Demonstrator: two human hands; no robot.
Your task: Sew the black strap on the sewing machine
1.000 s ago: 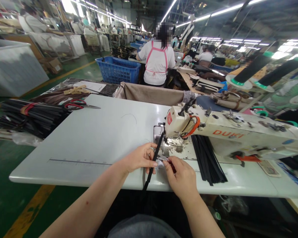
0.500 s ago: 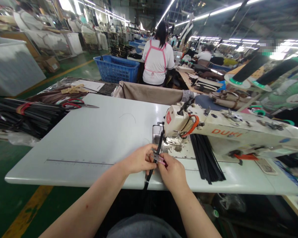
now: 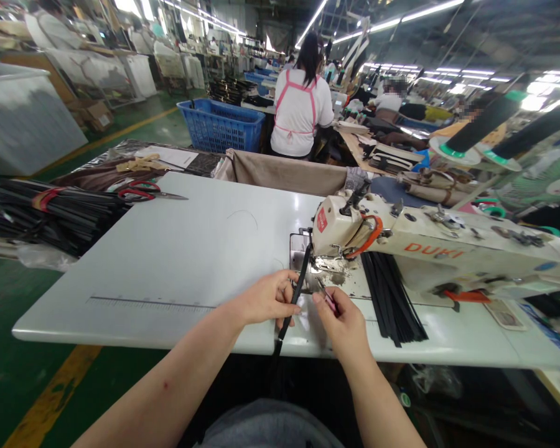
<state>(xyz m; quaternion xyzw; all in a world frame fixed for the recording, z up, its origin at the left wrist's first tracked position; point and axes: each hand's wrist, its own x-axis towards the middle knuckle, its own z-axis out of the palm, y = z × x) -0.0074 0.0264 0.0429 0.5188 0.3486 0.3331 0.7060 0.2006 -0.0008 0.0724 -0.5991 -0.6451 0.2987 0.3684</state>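
A narrow black strap (image 3: 302,274) runs from beside the needle area of the sewing machine (image 3: 429,239) down over the table's front edge. My left hand (image 3: 266,302) is closed on it, pinching it between thumb and fingers. Just to the right, my right hand (image 3: 350,326) grips small thread snips (image 3: 328,298) with pink handles. Their tips point up toward the metal needle plate (image 3: 298,246) and stand apart from the strap. A bunch of black straps (image 3: 392,298) lies under the machine arm and hangs toward the front edge.
Red-handled scissors (image 3: 142,191) lie at the table's far left corner, near a tied bundle of black strips (image 3: 70,211). A loose thread (image 3: 245,214) rests on the white tabletop (image 3: 168,261). Beyond are a blue basket (image 3: 221,127) and a seated person (image 3: 298,112). Thread cones (image 3: 483,127) stand right.
My right hand has moved right, taking the snips away from the strap. My left hand stays on the strap in nearly the same place. The view has shifted slightly.
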